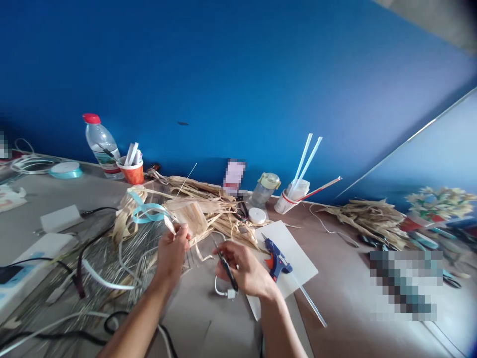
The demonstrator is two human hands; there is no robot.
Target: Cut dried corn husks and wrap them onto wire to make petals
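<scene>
My left hand (173, 248) is closed on a small white petal-like piece (170, 223), whose lower end is hidden by the fingers. A thin wire (187, 178) rises just above it. In my right hand (238, 266) is a slim dark pointed tool (225, 267), its tip up toward the left hand. Dried husk strips (212, 206) lie behind both hands, and a light blue ribbon (149, 213) loops over them at the left. Beside my right hand a blue glue gun (277, 258) with a clear glue stick rests on white paper (298, 256).
Thin wires (130, 258), cables and a white power strip (33, 263) cover the left. Along the wall stand a bottle (102, 144), a red cup (133, 173), a jar (264, 189) and a white cup (286, 203). More husks (372, 219) and flowers (439, 204) lie right.
</scene>
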